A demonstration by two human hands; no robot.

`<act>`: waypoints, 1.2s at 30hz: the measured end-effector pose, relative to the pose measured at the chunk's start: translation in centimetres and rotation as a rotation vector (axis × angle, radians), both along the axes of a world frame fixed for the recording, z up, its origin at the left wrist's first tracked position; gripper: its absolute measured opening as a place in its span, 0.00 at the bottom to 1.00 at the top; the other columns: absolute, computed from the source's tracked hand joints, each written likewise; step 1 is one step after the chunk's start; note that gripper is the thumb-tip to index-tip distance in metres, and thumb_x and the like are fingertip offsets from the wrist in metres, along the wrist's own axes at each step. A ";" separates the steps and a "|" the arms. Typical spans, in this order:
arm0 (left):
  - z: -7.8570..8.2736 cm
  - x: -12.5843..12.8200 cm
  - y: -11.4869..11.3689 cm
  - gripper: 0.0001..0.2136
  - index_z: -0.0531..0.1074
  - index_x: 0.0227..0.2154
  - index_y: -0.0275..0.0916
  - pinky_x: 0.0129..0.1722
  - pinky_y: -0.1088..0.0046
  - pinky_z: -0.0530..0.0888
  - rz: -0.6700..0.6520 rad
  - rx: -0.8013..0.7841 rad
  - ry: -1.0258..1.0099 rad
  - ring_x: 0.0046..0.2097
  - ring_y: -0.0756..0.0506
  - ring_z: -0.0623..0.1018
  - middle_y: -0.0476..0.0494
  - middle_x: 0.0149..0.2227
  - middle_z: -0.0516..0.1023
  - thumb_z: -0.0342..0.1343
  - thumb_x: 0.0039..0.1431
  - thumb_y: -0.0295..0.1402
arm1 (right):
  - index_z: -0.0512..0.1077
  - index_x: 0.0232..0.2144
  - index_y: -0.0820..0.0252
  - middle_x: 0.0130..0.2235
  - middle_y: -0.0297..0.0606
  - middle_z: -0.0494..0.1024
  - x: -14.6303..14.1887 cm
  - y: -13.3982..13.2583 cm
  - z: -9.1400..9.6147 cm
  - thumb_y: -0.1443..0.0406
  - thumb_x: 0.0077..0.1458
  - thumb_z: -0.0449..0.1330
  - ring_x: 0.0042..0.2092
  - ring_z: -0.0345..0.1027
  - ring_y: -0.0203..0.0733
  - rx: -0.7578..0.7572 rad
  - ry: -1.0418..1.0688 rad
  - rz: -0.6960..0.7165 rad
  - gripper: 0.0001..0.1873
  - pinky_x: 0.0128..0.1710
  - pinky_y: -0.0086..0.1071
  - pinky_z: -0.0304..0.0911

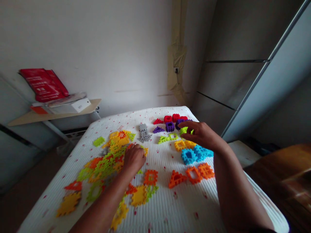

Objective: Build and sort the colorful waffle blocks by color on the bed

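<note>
My left hand [134, 157] is closed at the right edge of a mixed pile of interlocking plastic tiles [105, 165], mostly lime green, yellow and orange. Whatever its fingers grip, if anything, is hidden. Over the sorted tiles on the right, my right hand [200, 133] is open, thumb and fingers apart around a lime green tile [184, 130]; I see no firm grip on it. Close by lie purple tiles [169, 126], yellow tiles [180, 145] and blue tiles [189, 156]. Red tiles [167, 119] sit behind them, and orange tiles [193, 174] lie nearer to me.
Grey tiles [143, 132] form a group in the middle of the white quilted surface [167, 204]. At the left, a small shelf [21, 120] carries red packages [45, 84] and a white box [77, 105]. A wall stands behind, and a grey cabinet [228, 81] rises on the right.
</note>
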State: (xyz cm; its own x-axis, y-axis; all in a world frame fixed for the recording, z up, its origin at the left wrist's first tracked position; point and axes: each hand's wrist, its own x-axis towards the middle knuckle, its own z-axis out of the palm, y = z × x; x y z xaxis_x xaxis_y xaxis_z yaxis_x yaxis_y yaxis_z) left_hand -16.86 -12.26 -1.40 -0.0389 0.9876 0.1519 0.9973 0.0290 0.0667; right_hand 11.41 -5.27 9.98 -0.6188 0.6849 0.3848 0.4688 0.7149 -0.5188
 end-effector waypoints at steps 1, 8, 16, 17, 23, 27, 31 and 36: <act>0.2 -0.3 -0.1 0.07 0.73 0.23 0.38 0.44 0.66 0.64 -0.012 0.032 -0.111 0.41 0.43 0.71 0.41 0.32 0.73 0.50 0.47 0.25 | 0.71 0.45 0.61 0.31 0.35 0.75 -0.3 0.0 -0.1 0.63 0.52 0.60 0.28 0.67 0.34 -0.011 -0.014 0.006 0.18 0.27 0.27 0.59; 1.3 -0.6 -1.9 0.12 0.71 0.29 0.36 0.28 0.73 0.67 0.138 0.064 -1.272 0.28 0.48 0.71 0.48 0.26 0.72 0.55 0.47 0.41 | 0.72 0.45 0.58 0.32 0.34 0.76 -3.6 -0.5 -1.8 0.68 0.49 0.62 0.29 0.67 0.33 -0.048 -0.113 0.101 0.18 0.30 0.28 0.60; 0.2 1.3 -2.8 0.18 0.70 0.29 0.36 0.21 0.78 0.62 0.234 0.042 -1.701 0.22 0.52 0.68 0.52 0.20 0.69 0.64 0.39 0.44 | 0.73 0.44 0.57 0.41 0.37 0.78 -6.8 -1.4 -3.8 0.72 0.49 0.61 0.33 0.68 0.34 0.012 -0.162 0.256 0.18 0.34 0.28 0.61; 0.1 1.5 -2.8 0.18 0.71 0.30 0.36 0.20 0.78 0.62 0.231 0.050 -1.700 0.21 0.53 0.68 0.52 0.20 0.69 0.64 0.39 0.44 | 0.73 0.44 0.57 0.42 0.36 0.78 -7.0 -1.5 -4.0 0.72 0.49 0.60 0.33 0.68 0.34 0.022 -0.158 0.268 0.18 0.34 0.29 0.61; 0.3 2.0 -3.2 0.18 0.74 0.39 0.36 0.22 0.78 0.63 0.182 0.076 -1.549 0.23 0.54 0.66 0.50 0.25 0.71 0.60 0.46 0.41 | 0.70 0.47 0.58 0.47 0.38 0.75 -7.8 -1.9 -4.7 0.75 0.48 0.58 0.39 0.69 0.35 0.050 -0.103 0.357 0.23 0.39 0.30 0.63; 0.3 1.6 -3.5 0.17 0.72 0.40 0.38 0.22 0.78 0.63 0.109 0.063 -1.523 0.23 0.54 0.65 0.53 0.23 0.67 0.60 0.47 0.39 | 0.68 0.50 0.58 0.48 0.39 0.74 -8.4 -2.4 -4.9 0.75 0.47 0.59 0.46 0.67 0.39 0.015 -0.135 0.447 0.26 0.44 0.32 0.62; 0.1 1.2 -3.7 0.17 0.67 0.39 0.40 0.23 0.78 0.64 0.037 0.001 -1.585 0.24 0.53 0.67 0.53 0.24 0.69 0.61 0.45 0.36 | 0.69 0.49 0.57 0.49 0.39 0.74 -8.6 -2.6 -5.1 0.73 0.47 0.61 0.47 0.68 0.40 -0.023 -0.188 0.519 0.25 0.46 0.33 0.61; 0.2 1.0 -4.0 0.19 0.65 0.41 0.40 0.27 0.77 0.64 -0.086 -0.128 -1.598 0.27 0.52 0.69 0.52 0.25 0.71 0.61 0.44 0.33 | 0.69 0.49 0.58 0.48 0.40 0.74 -8.5 -2.6 -5.0 0.73 0.45 0.62 0.47 0.68 0.40 -0.025 -0.244 0.542 0.26 0.46 0.33 0.61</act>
State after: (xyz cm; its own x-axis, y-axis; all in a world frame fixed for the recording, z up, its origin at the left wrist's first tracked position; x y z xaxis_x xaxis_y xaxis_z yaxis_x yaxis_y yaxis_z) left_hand -15.87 -16.27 -1.24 -0.0154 0.9976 -0.0674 -0.0899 0.0657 0.9938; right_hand 2.91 -7.84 4.97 -0.9511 0.2541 0.1755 0.1484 0.8744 -0.4620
